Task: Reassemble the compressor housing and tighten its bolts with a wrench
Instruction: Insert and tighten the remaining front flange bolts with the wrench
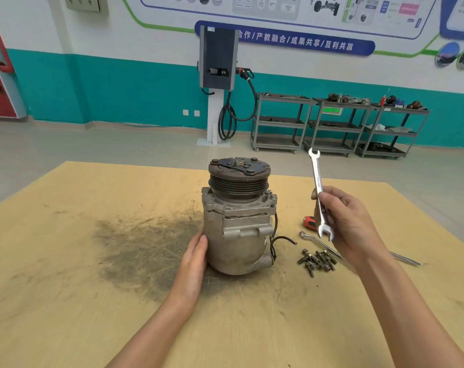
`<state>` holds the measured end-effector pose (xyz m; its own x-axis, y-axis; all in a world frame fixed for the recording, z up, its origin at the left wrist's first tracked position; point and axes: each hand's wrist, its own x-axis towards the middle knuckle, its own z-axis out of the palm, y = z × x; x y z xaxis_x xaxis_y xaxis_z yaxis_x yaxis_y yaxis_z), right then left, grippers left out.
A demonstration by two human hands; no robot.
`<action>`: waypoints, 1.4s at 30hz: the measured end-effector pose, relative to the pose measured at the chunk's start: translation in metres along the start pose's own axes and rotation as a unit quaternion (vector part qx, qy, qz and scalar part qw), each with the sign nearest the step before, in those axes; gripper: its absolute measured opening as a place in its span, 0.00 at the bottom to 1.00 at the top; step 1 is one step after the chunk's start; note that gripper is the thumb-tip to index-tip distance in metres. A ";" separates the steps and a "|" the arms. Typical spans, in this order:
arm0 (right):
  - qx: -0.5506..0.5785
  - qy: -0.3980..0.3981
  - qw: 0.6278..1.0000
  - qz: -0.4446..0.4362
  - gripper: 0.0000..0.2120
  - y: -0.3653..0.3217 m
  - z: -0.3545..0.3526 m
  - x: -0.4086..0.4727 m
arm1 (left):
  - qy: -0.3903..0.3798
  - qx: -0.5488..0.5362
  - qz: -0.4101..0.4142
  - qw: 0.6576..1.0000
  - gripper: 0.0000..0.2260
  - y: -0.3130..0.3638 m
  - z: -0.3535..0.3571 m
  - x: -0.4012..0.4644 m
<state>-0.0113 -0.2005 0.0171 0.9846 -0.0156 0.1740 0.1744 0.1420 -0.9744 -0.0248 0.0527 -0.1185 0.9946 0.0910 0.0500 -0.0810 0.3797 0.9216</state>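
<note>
the compressor (239,216) stands upright near the middle of the bench (66,261), its black grooved pulley (239,179) on top and the rounded grey housing below, next to a dark greasy smear (146,248) on the wood. the left hand (193,261) rests flat against the housing's lower left side, its grip open with the fingers straight and touching the metal. the right hand (350,224) is raised above the bench to the right of the compressor, its grip closed round the middle of a double open-ended wrench (320,197), which stands nearly upright with one jaw end up and the other down. below that hand a small heap of bolts (317,260) lies on the bench just right of the housing. a second wrench (313,240) lies beside the bolts, partly hidden by the right wrist, and a red-handled tool (309,222) lies behind it. short black wires (278,240) hang from the compressor's right side. grey shelf carts (331,123) stand by the far wall.
</note>
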 end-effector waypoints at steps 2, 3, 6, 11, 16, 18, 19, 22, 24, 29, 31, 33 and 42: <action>-0.015 0.000 1.000 -0.011 0.17 -0.005 0.009 0.004 | 0.001 -0.001 0.000 1.000 0.31 0.001 0.000 0.000; -0.017 0.003 1.000 -0.017 0.16 -0.006 0.014 0.006 | 0.001 0.000 0.000 1.000 0.31 0.001 0.000 -0.001; 0.002 0.018 0.999 -0.041 0.11 -0.008 0.028 0.012 | -0.003 0.002 -0.003 1.000 0.31 0.000 0.000 -0.001; 0.020 0.050 0.997 -0.058 0.10 -0.003 0.043 0.021 | -0.006 0.003 -0.003 1.000 0.32 0.000 -0.001 0.000; 0.055 0.064 0.995 -0.045 0.10 0.000 0.043 0.025 | -0.001 -0.004 -0.005 1.000 0.32 -0.001 -0.002 0.002; 0.077 0.055 0.994 -0.048 0.10 0.001 0.040 0.023 | -0.002 -0.001 -0.005 1.000 0.35 -0.001 -0.003 0.003; 0.090 0.045 0.994 -0.053 0.10 0.002 0.038 0.022 | -0.004 0.000 -0.004 1.000 0.37 -0.002 -0.004 0.003; 0.108 0.018 0.990 -0.085 0.11 0.002 0.033 0.018 | -0.005 -0.001 -0.003 1.000 0.41 -0.002 -0.004 0.002; 0.108 0.022 0.988 -0.110 0.11 0.000 0.030 0.015 | -0.003 -0.002 -0.001 1.000 0.41 -0.002 -0.004 0.002; 0.091 0.035 0.986 -0.133 0.15 -0.008 0.028 0.011 | -0.003 -0.009 -0.004 1.000 0.39 -0.003 -0.004 0.003; 0.061 0.041 0.990 -0.124 0.16 -0.011 0.027 0.010 | -0.004 -0.007 -0.006 1.000 0.39 -0.004 -0.004 0.003; 0.032 0.044 0.993 -0.108 0.14 -0.013 0.026 0.009 | -0.004 -0.006 -0.009 1.000 0.35 -0.004 -0.004 0.003; 0.018 0.062 0.989 -0.130 0.10 -0.014 0.026 0.004 | 0.001 0.004 -0.014 1.000 0.33 -0.005 -0.003 0.003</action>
<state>-0.0101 -0.1771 0.0354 0.9005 -0.1769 0.3972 0.4237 0.1516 -0.8930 -0.0215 0.0540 -0.1237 0.9964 0.0814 0.0229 -0.0518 0.3740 0.9260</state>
